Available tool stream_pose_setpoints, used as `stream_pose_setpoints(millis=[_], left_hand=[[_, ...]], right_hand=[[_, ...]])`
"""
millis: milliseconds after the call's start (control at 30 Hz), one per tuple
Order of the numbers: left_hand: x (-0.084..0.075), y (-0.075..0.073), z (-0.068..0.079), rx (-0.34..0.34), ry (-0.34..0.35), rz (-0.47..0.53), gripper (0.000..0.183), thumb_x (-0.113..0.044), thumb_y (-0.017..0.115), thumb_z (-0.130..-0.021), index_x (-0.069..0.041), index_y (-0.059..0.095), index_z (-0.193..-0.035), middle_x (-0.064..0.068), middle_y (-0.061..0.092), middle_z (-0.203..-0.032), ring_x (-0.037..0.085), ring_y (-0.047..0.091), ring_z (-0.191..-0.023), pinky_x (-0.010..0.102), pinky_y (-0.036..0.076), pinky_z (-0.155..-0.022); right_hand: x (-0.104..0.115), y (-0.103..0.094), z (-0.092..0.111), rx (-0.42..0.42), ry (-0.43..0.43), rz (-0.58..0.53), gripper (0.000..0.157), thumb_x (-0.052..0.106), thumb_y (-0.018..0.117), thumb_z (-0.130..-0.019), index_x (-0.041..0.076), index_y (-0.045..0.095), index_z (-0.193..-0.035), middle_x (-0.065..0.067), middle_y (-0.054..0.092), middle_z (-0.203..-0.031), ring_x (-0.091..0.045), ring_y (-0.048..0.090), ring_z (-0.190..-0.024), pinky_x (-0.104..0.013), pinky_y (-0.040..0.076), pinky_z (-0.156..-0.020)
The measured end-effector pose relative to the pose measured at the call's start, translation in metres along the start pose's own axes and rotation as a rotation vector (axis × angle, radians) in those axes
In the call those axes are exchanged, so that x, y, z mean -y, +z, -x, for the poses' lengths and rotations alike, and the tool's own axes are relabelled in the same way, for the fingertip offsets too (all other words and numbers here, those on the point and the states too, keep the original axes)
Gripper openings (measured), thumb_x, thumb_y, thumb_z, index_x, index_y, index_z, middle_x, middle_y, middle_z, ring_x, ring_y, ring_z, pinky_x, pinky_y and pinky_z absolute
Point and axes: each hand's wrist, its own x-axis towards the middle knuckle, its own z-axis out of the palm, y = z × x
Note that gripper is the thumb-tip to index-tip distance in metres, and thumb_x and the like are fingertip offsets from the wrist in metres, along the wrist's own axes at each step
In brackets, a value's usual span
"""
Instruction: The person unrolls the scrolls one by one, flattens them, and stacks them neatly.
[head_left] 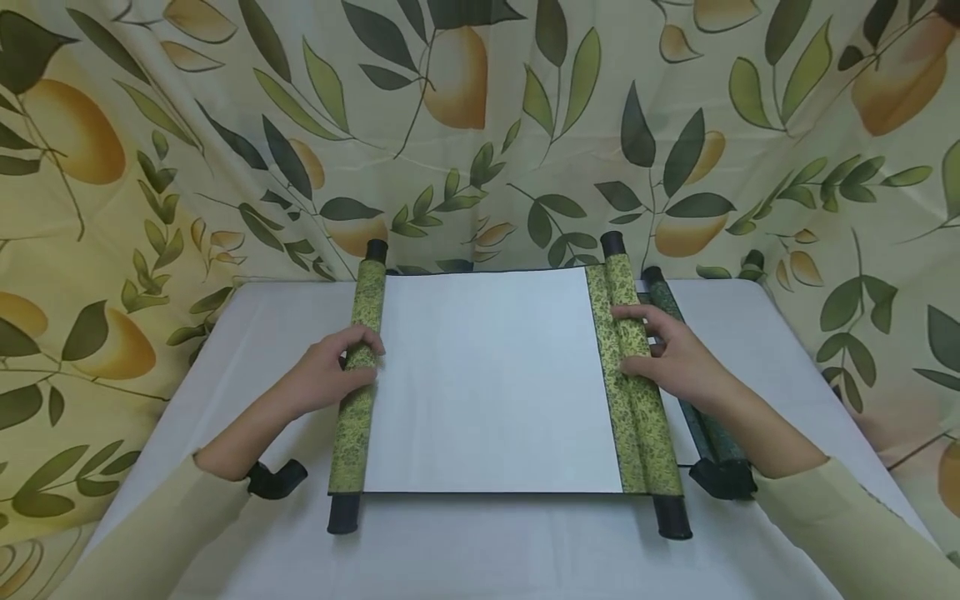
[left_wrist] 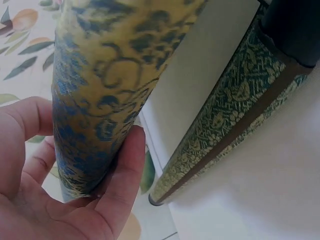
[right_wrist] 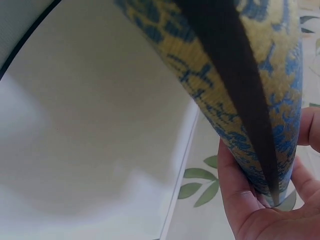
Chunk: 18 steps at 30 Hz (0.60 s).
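Observation:
A hanging scroll is partly unrolled, its blank white sheet [head_left: 487, 383] stretched between two yellow-green patterned rollers with black end knobs. My left hand [head_left: 333, 371] grips the left roller [head_left: 351, 442] around its middle. Around the thicker right roller [head_left: 656, 442], my right hand [head_left: 678, 358] has its fingers and thumb curled. In the left wrist view, that hand [left_wrist: 85, 200] wraps a gold-and-blue brocade roller [left_wrist: 110, 75]. The right wrist view has the right hand [right_wrist: 270, 215] round a similar roller [right_wrist: 205, 75] with a dark stripe along it. Shadows under the scroll suggest it is raised.
A second, dark green scroll [head_left: 705, 429] lies on the white-covered table [head_left: 480, 550] at the right, partly behind the held one and the right forearm. Its green roller [left_wrist: 225, 115] shows in the left wrist view. A leaf-and-fruit patterned cloth [head_left: 480, 183] hangs behind the table.

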Motion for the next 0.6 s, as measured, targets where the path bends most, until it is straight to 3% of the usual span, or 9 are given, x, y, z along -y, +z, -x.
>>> stream_pose_setpoints(millis=[167,300,433,600], left_hand=[[0.0034,-0.002,0.0,-0.006,-0.024,-0.014,0.011,-0.009,0.06,-0.093,-0.012,0.065,-0.103,0.011,0.062,-0.12,0.018,0.045,-0.058,0.033,0.045,-0.057],[0.0055,-0.0035,0.001,-0.013,-0.043,-0.009,0.008,-0.013,0.067,-0.092,-0.013,0.063,-0.098,0.011,0.061,-0.112,0.019,0.048,-0.062,0.033,0.045,-0.058],[0.0064,-0.0048,0.0011,-0.011,-0.062,0.003,0.023,-0.017,0.077,-0.086,-0.012,0.057,-0.096,0.01,0.057,-0.101,0.02,0.049,-0.068,0.033,0.045,-0.059],[0.0073,-0.0056,0.0019,-0.011,-0.056,-0.015,0.025,-0.011,0.076,-0.085,-0.012,0.053,-0.094,0.01,0.053,-0.095,0.02,0.046,-0.067,0.031,0.044,-0.057]], right_hand=[[-0.0024,0.0006,-0.0005,-0.001,-0.008,0.008,0.072,0.004,0.067,-0.09,0.016,0.035,-0.154,-0.022,0.026,-0.154,-0.025,0.062,-0.085,-0.035,0.056,-0.065],[-0.0014,0.0003,-0.0002,-0.004,-0.007,0.029,0.072,0.005,0.068,-0.09,0.017,0.035,-0.154,-0.022,0.022,-0.157,-0.022,0.059,-0.079,-0.034,0.054,-0.063],[-0.0003,-0.0003,0.0004,-0.009,-0.008,0.026,0.072,0.005,0.068,-0.09,0.016,0.035,-0.153,-0.022,0.025,-0.155,-0.023,0.06,-0.081,-0.034,0.055,-0.064],[-0.0005,-0.0014,0.001,-0.011,-0.008,0.033,0.072,0.005,0.068,-0.09,0.017,0.036,-0.153,-0.022,0.026,-0.154,-0.019,0.056,-0.074,-0.033,0.052,-0.062]])
